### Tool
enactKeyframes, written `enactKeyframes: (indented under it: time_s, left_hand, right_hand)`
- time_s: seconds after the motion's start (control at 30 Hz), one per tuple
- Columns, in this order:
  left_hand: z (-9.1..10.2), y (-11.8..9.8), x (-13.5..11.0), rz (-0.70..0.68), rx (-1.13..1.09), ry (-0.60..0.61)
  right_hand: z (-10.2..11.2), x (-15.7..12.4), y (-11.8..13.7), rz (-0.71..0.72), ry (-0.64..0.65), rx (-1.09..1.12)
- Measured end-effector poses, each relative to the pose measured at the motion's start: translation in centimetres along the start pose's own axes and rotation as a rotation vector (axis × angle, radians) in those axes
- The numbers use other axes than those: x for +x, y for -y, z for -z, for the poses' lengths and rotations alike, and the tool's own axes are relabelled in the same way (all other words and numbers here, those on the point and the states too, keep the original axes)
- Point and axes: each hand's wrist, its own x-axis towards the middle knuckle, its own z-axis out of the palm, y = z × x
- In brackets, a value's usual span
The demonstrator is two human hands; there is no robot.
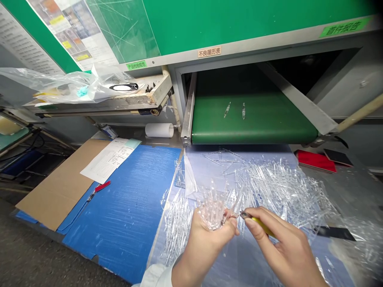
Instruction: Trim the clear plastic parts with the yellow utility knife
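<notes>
My left hand [206,239] is closed round a bunch of clear plastic parts [212,207] that stand up out of my fist. My right hand [284,247] pinches a small yellow-handled tool [259,223], with its metal tip touching the bunch at my left thumb. Both hands hover over a big loose pile of the same clear plastic parts [284,187] spread on the bench under the green conveyor belt [254,123]. Two more clear parts [235,110] lie on the belt.
A blue corrugated sheet [125,207] lies to the left, with brown cardboard [62,183], a printed paper [110,157] and a red-handled tool [98,189] on it. A white roll [159,130] sits by the conveyor. Red and black pads [323,159] lie at right. A black flat piece [336,233] rests beside the pile.
</notes>
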Motion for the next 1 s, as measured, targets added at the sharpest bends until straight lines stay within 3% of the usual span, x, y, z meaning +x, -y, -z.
enactKeyframes:
  time_s: [0.13,0.17,0.2,0.37,0.57,0.67,0.77,0.9,1.0]
  left_hand:
    - [0.0,1.1,-0.2,0.116,0.027,-0.036]
    - [0.0,1.3,-0.2,0.124,0.024,-0.02]
    - [0.0,1.3,-0.2,0.119,0.018,0.0]
    - [-0.2,0.8,0.0,0.11,0.025,0.095]
    - [-0.1,1.4,0.7,0.134,-0.033,0.238]
    - [0.9,2.6,1.8,0.188,-0.156,0.344]
    - [2.2,3.7,2.9,0.266,-0.284,0.362]
    - [3.5,4.2,3.6,0.293,-0.426,0.375]
    - [3.9,4.2,3.7,0.309,-0.49,0.386]
  right_hand:
    - [2.3,1.5,-1.3,-0.271,-0.303,-0.02]
    - [2.7,1.7,-1.5,-0.314,-0.32,-0.016]
    - [2.8,1.7,-1.6,-0.326,-0.274,-0.001]
    - [1.0,0.8,-0.8,-0.261,0.202,0.15]
    - [-0.5,1.1,-0.3,-0.253,0.392,0.322]
    - [-0.5,2.6,-0.7,-0.166,0.389,0.174]
    - [0.4,7.2,-2.2,-0.127,0.235,-0.091]
    - [2.1,17.7,-5.1,-0.205,-0.014,-0.365]
    - [2.1,24.8,-6.8,-0.248,-0.057,-0.496]
